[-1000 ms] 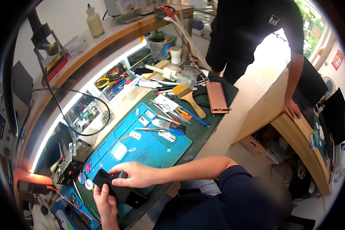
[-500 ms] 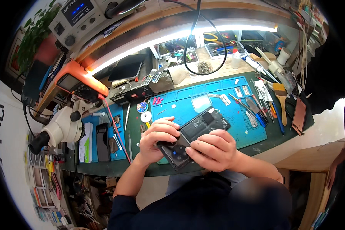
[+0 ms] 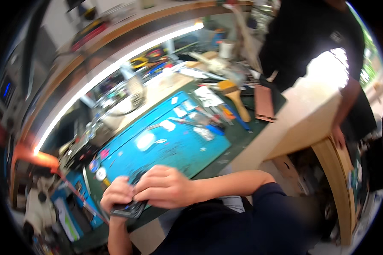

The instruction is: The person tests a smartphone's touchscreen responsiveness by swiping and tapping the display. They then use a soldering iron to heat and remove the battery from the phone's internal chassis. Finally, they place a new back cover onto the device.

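Both hands are closed on a dark, flat rectangular phone-like device (image 3: 130,208), held low at the near left edge of the tabletop (image 3: 238,140). The left hand (image 3: 117,195) grips its left end from underneath, and the right hand (image 3: 166,187) lies curled over its top, fingers pressing down, so most of the device is hidden. Half a second ago the device sat higher and further out over the blue rubber work mat (image 3: 170,144), with more of its face in view; now it is drawn in toward the body and tipped off the mat's near corner, which suggests the grip is being tightened or reset on the device rather than let go. The view has also swung, and the picture is blurred. Beyond the mat lie small loose parts, a wooden-handled brush (image 3: 236,100) and a pink flat slab (image 3: 264,102) at the far right. A second person in dark clothing (image 3: 310,38) stands at the far right, one hand (image 3: 338,136) resting on the pale wooden counter (image 3: 310,114)
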Demonstrator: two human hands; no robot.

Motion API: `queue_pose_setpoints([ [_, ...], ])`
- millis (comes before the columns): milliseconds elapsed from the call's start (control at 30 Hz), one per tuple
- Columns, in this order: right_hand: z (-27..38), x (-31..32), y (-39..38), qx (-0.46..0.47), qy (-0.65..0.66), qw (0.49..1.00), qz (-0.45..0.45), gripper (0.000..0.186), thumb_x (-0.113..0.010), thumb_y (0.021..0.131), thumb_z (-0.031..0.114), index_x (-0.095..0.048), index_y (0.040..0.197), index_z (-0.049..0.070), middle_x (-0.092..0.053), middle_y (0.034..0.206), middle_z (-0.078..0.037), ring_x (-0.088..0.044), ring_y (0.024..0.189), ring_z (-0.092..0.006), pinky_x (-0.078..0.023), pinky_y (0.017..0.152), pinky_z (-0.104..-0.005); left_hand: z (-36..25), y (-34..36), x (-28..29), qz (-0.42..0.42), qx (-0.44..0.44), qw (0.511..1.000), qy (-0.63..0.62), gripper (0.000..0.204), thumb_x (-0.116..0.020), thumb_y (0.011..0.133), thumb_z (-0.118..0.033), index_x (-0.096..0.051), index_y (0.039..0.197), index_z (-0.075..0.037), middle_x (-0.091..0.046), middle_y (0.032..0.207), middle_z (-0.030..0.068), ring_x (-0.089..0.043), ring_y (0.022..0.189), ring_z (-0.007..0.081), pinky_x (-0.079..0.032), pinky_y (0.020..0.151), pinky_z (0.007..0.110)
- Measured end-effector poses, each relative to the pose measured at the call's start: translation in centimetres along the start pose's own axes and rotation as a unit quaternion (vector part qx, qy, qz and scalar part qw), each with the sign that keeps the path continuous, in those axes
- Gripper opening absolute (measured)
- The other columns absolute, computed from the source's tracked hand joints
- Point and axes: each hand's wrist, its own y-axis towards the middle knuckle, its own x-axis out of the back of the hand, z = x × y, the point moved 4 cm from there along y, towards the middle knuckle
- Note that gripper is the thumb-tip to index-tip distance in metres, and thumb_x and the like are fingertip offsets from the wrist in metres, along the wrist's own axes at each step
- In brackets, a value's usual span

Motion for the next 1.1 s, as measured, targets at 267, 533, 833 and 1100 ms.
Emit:
queue_pose_setpoints([
  [267, 0.8, 5.8, -0.3, -0.049, -0.160, 0.985, -0.045, 0.043, -0.087, 0.091, 0.031, -0.074, 0.126, 0.010, -0.075, 0.114, -0.004, -0.073, 0.104, -0.0248, -0.059, 0.089, -0.0395, 1.0, -1.7, 0.8, -0.091, 0.084, 0.992, -0.001, 0.022, -0.086, 0.091, -0.005, -0.064, 0.092, -0.006, -0.064, 0.088, 0.0085, -0.070, 0.081, 0.0228, -0.059, 0.075, 0.036],
  [533, -4.9, 33.3, -11.5, -0.565, -0.632, 0.529, -0.031, 0.083, -0.078, 0.086, 0.069, -0.064, 0.143, 0.010, -0.075, 0.119, -0.017, -0.072, 0.116, -0.0366, -0.059, 0.095, -0.0476, 0.9, -1.7, 1.0, -0.132, 0.100, 0.986, -0.014, 0.031, -0.093, 0.085, -0.006, -0.064, 0.096, -0.005, -0.063, 0.091, 0.0075, -0.067, 0.083, 0.0209, -0.058, 0.073, 0.033],
  [833, -4.7, 33.3, -12.5, -0.507, -0.392, 0.708, -0.296, 0.043, -0.074, 0.100, 0.026, -0.071, 0.133, -0.002, -0.081, 0.097, -0.015, -0.077, 0.091, -0.0245, -0.059, 0.084, -0.0387, 3.1, -3.5, 3.6, -0.127, 0.153, 0.980, 0.032, 0.020, -0.078, 0.096, 0.000, -0.059, 0.097, -0.006, -0.056, 0.097, 0.0050, -0.058, 0.088, 0.0166, -0.050, 0.080, 0.030],
  [1100, -8.8, 23.6, -10.7, -0.541, -0.205, 0.798, -0.171, 0.038, -0.079, 0.100, 0.023, -0.074, 0.123, -0.006, -0.081, 0.098, -0.014, -0.075, 0.083, -0.0162, -0.058, 0.077, -0.0343, 4.9, -4.5, 5.7, -0.153, 0.205, 0.966, 0.032, 0.020, -0.079, 0.093, -0.008, -0.060, 0.101, -0.005, -0.057, 0.099, 0.0010, -0.054, 0.090, 0.0110, -0.045, 0.083, 0.026],
])
